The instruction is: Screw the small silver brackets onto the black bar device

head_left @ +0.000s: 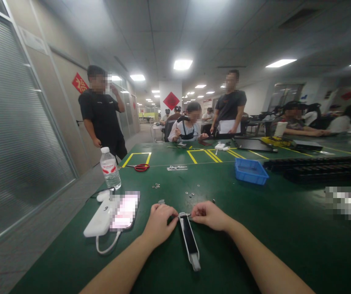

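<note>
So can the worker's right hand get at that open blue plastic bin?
Probably yes: nothing visible blocks the way from the right hand to the blue plastic bin, though that hand is busy at the far end of the narrow white-and-black object.

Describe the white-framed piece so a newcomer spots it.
On the green table, find the bottle at left and the blue tray at right. Between them, nearer the camera, is the white-framed piece, long and dark-centred, unlike the small rings beyond.
</note>
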A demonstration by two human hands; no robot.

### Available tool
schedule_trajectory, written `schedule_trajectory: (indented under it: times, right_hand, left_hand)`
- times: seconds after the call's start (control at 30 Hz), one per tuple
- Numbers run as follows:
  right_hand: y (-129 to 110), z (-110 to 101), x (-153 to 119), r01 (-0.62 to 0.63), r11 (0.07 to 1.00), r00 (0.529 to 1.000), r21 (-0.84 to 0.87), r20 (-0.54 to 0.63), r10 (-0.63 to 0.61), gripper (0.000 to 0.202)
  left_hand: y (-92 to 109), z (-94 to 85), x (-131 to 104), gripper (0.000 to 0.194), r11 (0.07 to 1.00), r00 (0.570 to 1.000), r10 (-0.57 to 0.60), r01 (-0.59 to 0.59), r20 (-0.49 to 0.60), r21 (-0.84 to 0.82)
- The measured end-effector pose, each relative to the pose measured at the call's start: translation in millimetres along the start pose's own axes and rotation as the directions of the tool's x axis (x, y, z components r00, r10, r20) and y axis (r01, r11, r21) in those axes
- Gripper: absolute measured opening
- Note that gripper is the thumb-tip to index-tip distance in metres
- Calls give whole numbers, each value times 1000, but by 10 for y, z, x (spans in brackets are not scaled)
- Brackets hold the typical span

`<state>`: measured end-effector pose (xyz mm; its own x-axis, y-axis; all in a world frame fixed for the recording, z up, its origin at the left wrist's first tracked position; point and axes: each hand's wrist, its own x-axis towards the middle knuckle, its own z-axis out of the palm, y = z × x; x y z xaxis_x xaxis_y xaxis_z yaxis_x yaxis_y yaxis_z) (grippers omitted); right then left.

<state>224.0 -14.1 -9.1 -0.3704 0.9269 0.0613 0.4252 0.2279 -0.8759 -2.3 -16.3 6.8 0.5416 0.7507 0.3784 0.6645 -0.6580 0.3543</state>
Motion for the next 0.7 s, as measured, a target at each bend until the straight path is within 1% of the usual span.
schedule_trajectory:
  times: [0.17,0.27,0.37,0.53,0.7]
  right_hand:
    - [-33,6,-11,1,1000,1000,-7,-13,-1,15]
    - [-77,-12,-20,7,997,996,-74,-87,-13,12]
    - [-85,-24,-19,12,995,988,-103,-150,-28,14]
    - [-34,-5,-1,-12,990,987,-142,-163,-11,16]
    - [-6,14,11,-7,991,987,-133,-159,-14,15]
  left_hand:
    - [7,-3,-2,9,1000,1000,-1,1,0,14]
    - [6,-9,-2,9,1000,1000,-4,4,4,13]
    - [4,-12,-3,9,1000,1000,-6,6,5,9]
    - [9,-8,-6,11,1000,1000,-6,5,12,8]
    - [29,-25,-5,11,1000,1000,-17,17,21,4]
